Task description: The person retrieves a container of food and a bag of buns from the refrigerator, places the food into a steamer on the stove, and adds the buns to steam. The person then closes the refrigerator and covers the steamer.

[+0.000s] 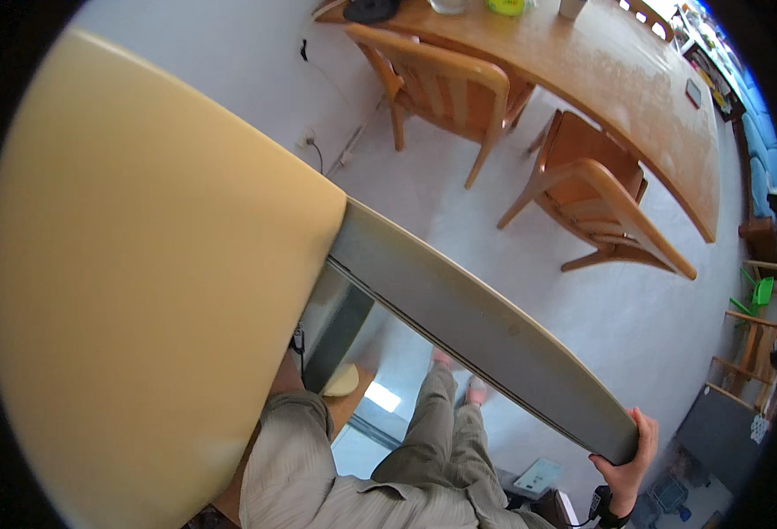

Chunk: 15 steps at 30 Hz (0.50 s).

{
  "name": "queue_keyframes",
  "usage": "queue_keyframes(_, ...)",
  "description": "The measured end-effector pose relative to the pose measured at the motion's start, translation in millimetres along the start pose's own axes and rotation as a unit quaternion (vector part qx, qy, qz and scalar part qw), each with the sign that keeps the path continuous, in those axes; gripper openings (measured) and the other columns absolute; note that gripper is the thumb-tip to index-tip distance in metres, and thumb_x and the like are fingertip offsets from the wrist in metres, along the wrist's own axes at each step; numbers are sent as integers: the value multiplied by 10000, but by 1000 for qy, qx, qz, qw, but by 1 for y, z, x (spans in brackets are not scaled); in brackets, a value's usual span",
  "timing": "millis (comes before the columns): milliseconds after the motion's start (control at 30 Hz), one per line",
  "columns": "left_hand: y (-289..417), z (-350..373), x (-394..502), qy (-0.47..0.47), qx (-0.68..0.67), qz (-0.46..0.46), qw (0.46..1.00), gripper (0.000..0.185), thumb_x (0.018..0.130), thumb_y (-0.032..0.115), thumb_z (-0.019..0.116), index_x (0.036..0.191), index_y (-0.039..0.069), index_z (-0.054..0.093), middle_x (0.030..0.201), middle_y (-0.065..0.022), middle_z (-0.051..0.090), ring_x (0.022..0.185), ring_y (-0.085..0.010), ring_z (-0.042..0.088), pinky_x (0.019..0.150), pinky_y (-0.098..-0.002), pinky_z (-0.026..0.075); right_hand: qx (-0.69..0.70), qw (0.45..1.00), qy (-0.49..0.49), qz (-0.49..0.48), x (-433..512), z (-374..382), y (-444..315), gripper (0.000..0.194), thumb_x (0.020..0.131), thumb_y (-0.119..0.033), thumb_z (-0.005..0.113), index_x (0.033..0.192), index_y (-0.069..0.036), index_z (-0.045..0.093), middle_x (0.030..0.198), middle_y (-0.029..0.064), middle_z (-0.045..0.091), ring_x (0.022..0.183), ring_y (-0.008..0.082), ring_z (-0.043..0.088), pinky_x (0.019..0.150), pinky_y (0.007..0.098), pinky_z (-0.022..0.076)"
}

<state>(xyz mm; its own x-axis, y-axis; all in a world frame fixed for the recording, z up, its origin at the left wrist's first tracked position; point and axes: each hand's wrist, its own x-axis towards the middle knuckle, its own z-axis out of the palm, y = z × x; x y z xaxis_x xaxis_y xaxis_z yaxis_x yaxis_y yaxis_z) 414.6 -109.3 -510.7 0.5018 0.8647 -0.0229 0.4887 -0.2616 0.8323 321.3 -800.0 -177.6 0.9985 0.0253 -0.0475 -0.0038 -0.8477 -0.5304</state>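
Observation:
A large cream-yellow surface [150, 264] fills the left of the view, smooth and with rounded edges. From its corner a long grey panel [487, 324] runs down to the right, rimmed in cream and with dark grooves along its near edge. My right hand [629, 456] grips the panel's far end, thumb on the near side and fingers over the other. A dark band with a cable is on that wrist. My left forearm [287, 377] passes under the cream-yellow surface, which hides the left hand. Below lies a rounded cream object [342, 381] on a brown surface.
Two wooden chairs [441, 82] stand along a wooden table [560, 46] that bears a cup and a phone-like object. A pale flat object [539, 476] lies low at the right. Beyond are a blue sofa [758, 145] and a green chair-like item [758, 294]. My legs [431, 416] are beneath.

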Motion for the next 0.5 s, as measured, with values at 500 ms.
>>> queue_keyframes(500,-34,-3,14,2,61,68,996,392,986,273,492,1216,-44,488,1217,-161,516,1054,-315,512,947,-391,406,-46,998,-6,43,-15,-2,15,921,544,-371,769,1321,30,478,1132,164,535,1065,299,533,932,428,401)
